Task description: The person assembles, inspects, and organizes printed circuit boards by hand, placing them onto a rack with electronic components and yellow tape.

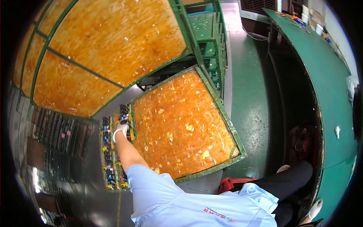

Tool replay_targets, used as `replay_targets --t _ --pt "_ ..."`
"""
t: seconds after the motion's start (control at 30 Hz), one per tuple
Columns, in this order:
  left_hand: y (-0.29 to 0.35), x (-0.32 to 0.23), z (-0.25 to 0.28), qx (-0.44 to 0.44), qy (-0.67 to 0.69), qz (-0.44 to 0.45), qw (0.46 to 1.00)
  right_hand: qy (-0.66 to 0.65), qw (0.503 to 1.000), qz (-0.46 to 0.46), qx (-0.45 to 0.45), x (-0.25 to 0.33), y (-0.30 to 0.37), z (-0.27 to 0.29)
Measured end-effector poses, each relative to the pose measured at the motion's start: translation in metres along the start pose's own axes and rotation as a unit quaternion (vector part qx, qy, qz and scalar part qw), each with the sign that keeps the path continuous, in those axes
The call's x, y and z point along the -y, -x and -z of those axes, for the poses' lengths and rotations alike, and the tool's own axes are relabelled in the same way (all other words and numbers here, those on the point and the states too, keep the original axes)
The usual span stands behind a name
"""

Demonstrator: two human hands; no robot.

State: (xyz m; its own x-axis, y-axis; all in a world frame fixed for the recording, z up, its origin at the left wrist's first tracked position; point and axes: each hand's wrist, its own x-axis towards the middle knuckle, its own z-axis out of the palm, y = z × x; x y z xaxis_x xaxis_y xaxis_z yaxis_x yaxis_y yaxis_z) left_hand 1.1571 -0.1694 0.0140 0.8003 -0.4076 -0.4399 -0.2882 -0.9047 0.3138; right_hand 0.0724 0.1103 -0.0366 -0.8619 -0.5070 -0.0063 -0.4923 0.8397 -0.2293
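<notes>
My left arm is stretched out to circuit boards [109,166] crowded with black, blue, red and yellow parts, set in rows along the left edge of an orange-brown panel. In a white glove, my left hand [121,129] is among the boards at their upper end, touching or just over one. Its fingers are small and partly lost against the parts, so their grip is unclear. At the lower right, my right hand [314,209], also white-gloved, lies on the edge of a green workbench [321,87]. Its fingers are stretched out, with nothing seen in them.
The orange-brown panel [177,125] has a green frame and yellow stains. Larger upright panels [117,38] stand behind it, beside a green rack [204,30]. Dark racked boards [62,132] are at left. A red stool [228,184] is by my leg; tools [293,18] lie on the far bench.
</notes>
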Motion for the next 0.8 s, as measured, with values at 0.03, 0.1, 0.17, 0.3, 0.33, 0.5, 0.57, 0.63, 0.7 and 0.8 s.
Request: replay_targets --t 0.03,0.1,0.17,0.3,0.33,0.5,0.57,0.63,0.7,0.8 --pt "-0.002 -0.002 -0.012 -0.034 0.023 0.01 0.999 0.03 0.999 0.026 -0.011 -0.023 -0.015 -0.006" --pt "0.003 -0.01 -0.013 -0.068 -0.087 -0.022 0.994 0.057 0.997 0.046 -0.014 -0.055 -0.021 -0.022" --pt "-0.033 0.05 0.021 -0.173 -0.135 0.006 0.976 0.029 0.998 0.056 0.024 -0.026 -0.045 -0.044" --pt "-0.039 0.018 -0.012 -0.166 -0.096 -0.048 0.98 0.008 0.996 0.084 -0.039 -0.074 -0.039 -0.044" --pt "-0.04 0.032 -0.007 -0.225 -0.194 -0.072 0.952 -0.026 0.989 0.122 -0.084 -0.065 -0.045 -0.056" --pt "0.0 0.005 -0.007 -0.282 0.032 -0.117 0.952 -0.051 0.993 0.109 0.019 -0.063 -0.06 -0.043" --pt "0.026 -0.041 -0.033 -0.234 0.112 -0.156 0.953 -0.069 0.993 0.098 0.004 -0.095 -0.052 -0.033" --pt "-0.007 0.018 0.046 -0.307 -0.027 -0.139 0.941 -0.151 0.977 0.15 0.032 -0.059 -0.09 -0.088" --pt "0.045 -0.06 -0.028 -0.194 0.055 -0.235 0.951 -0.134 0.983 0.127 -0.005 -0.099 -0.051 -0.046" --pt "0.131 -0.079 -0.042 -0.132 0.172 -0.346 0.913 -0.153 0.981 0.122 -0.014 -0.097 -0.035 -0.037"
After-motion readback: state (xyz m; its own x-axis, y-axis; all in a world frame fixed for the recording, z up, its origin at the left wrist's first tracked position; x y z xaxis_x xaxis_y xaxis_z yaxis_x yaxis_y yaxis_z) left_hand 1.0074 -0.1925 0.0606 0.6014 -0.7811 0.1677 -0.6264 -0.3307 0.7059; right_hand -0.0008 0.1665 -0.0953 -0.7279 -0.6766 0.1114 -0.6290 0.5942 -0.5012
